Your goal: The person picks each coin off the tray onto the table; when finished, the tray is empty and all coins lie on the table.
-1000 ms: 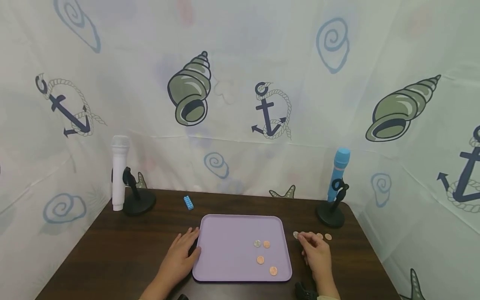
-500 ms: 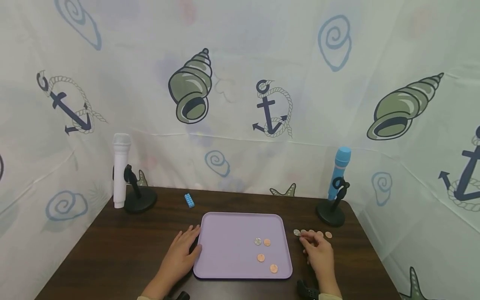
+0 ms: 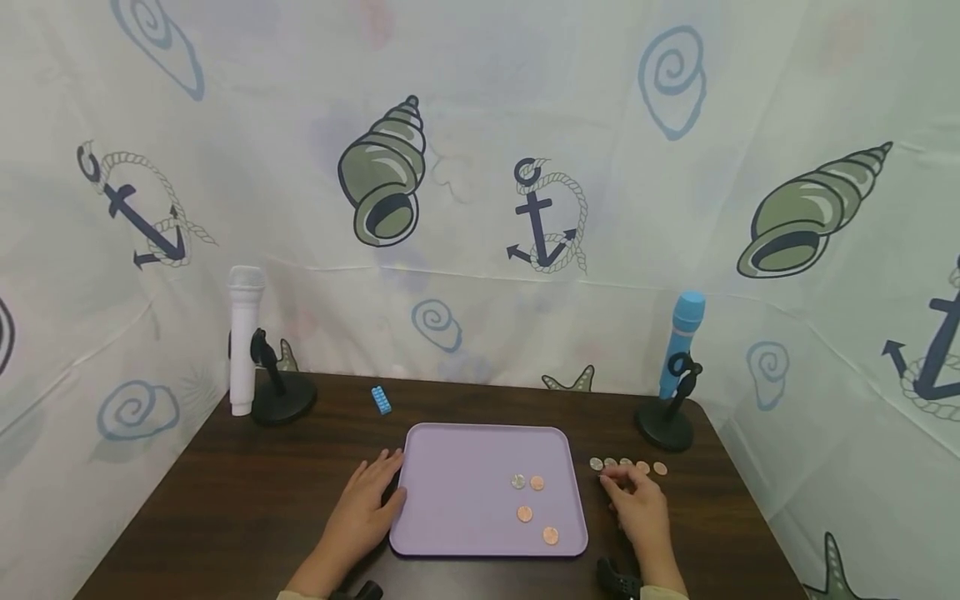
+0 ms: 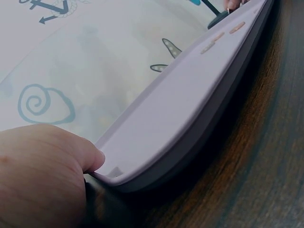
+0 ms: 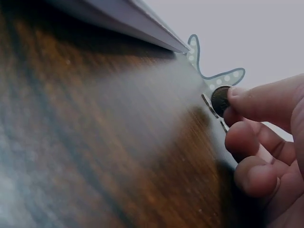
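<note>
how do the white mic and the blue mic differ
The white microphone stands at the table's far left corner, the blue microphone at the far right. The white one is upright beside its black stand with its base on the table; the blue one tilts slightly, held up in its stand's clip. Both are toy-like, each with a black round-based stand.

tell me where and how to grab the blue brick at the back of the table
Pinch the blue brick across its two long side faces, coming straight down from above. It lies flat on the table, studs up, by itself, so nothing blocks the sides; its length runs slightly diagonally, so the fingers should turn to match. The left hand looks nearer.
</note>
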The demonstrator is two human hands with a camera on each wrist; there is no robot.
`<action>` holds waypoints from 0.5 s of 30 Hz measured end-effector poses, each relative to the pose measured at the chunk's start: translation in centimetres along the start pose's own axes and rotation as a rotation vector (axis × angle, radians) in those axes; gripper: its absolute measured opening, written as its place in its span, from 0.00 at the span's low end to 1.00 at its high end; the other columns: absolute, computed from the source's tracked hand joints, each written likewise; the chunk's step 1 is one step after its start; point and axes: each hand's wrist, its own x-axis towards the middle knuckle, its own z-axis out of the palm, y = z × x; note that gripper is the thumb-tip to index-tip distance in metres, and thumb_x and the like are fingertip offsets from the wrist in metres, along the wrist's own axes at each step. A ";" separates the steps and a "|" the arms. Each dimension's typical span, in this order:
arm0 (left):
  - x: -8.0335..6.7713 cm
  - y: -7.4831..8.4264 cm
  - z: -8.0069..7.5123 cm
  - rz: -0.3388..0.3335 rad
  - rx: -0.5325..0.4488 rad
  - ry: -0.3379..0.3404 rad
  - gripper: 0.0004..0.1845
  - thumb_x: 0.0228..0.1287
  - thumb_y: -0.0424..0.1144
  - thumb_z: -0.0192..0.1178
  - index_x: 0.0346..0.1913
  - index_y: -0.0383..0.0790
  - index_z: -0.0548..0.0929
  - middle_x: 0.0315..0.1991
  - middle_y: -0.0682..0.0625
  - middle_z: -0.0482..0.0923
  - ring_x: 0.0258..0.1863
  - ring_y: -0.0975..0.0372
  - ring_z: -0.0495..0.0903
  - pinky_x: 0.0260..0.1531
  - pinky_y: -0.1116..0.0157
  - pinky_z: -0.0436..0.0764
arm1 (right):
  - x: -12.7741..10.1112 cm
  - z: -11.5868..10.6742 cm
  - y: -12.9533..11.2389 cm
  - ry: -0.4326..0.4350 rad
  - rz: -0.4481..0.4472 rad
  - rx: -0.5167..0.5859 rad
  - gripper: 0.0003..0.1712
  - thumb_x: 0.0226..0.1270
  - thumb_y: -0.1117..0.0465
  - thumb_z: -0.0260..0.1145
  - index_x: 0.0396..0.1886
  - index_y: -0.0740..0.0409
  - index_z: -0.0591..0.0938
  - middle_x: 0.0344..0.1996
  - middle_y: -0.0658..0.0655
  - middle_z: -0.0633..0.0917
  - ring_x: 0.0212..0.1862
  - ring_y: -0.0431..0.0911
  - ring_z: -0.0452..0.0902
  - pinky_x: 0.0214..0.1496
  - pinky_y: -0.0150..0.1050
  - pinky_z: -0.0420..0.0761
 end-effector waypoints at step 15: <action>0.0 0.2 -0.2 0.020 -0.001 0.006 0.32 0.78 0.41 0.64 0.80 0.39 0.74 0.81 0.42 0.72 0.86 0.43 0.63 0.87 0.36 0.50 | -0.1 -0.6 -1.1 -0.068 0.007 -0.193 0.03 0.67 0.58 0.81 0.37 0.51 0.96 0.44 0.55 0.96 0.48 0.48 0.87 0.44 0.38 0.78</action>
